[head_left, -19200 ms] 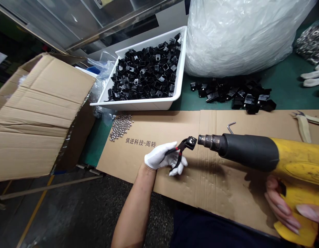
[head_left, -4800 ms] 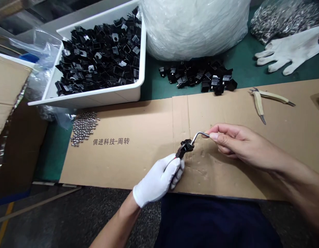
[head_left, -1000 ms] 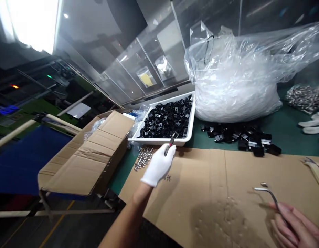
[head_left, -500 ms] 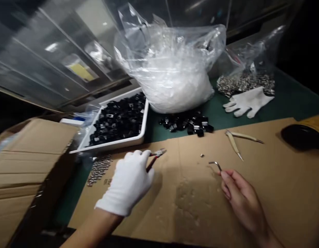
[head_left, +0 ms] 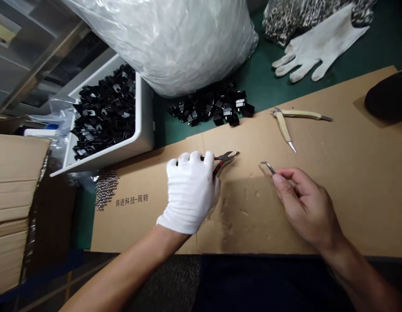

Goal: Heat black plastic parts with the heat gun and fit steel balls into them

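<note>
Wearing a white glove, my left hand is closed round red-handled cutting pliers. Their jaws point right and meet a small metal part on the cardboard; whether they grip it I cannot tell. My bare right hand pinches a thin bent metal hex key between thumb and fingers, its bent end pointing left above the cardboard sheet. Another pair of pliers with cream handles lies spread on the cardboard beyond my right hand.
A white tray of black plastic parts stands at left, near a cardboard box. Loose black parts lie before a big plastic bag. Rows of small metal pieces lie left; a white glove and bagged metal parts lie back right.
My left hand has moved right with the pliers, bringing their jaws to the small metal part. My right hand still holds the hex key. The view has tilted down.
</note>
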Tool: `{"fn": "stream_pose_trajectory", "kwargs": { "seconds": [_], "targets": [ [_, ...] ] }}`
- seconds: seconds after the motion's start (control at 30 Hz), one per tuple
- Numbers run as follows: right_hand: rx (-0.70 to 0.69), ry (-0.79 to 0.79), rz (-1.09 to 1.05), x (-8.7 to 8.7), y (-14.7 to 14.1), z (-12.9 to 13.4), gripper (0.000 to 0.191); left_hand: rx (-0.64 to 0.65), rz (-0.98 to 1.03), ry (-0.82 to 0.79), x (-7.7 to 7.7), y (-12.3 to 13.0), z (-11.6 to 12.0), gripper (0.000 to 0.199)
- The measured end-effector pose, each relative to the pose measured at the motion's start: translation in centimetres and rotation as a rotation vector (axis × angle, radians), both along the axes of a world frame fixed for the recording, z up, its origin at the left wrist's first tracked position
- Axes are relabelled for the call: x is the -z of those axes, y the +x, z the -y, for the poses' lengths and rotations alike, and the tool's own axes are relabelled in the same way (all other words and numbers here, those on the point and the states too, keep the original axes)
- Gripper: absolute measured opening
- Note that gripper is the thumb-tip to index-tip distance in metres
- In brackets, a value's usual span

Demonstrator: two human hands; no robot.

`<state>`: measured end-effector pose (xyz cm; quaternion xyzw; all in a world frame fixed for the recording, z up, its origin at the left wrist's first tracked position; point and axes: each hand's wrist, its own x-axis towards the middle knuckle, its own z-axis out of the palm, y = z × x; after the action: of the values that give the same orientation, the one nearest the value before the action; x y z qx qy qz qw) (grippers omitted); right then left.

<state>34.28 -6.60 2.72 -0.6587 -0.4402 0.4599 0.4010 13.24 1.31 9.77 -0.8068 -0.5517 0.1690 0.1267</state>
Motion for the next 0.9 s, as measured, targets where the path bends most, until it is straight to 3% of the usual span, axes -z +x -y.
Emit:
{"fn": "stream_pose_trajectory", "kwargs": {
  "seconds": [0.23, 0.47, 0.9],
  "targets": [
    [-0.114, 0.077, 0.072, -1.1, -0.3, -3.4, 0.022, -0.049, 0.053, 0.001, 1.8, -0.3, 0.7, 0.022],
    [-0.110, 0.080, 0.098, 0.0, -1.7, -6.8, 0.021, -0.140, 0.189, -0.042, 3.3, -0.6, 1.0, 0.033],
    [-0.164, -0.089, 0.010, 0.2, -2.0, -7.1, 0.026, -0.092, 0.198, -0.035, 3.4, -0.5, 0.4, 0.027]
  ]
}}
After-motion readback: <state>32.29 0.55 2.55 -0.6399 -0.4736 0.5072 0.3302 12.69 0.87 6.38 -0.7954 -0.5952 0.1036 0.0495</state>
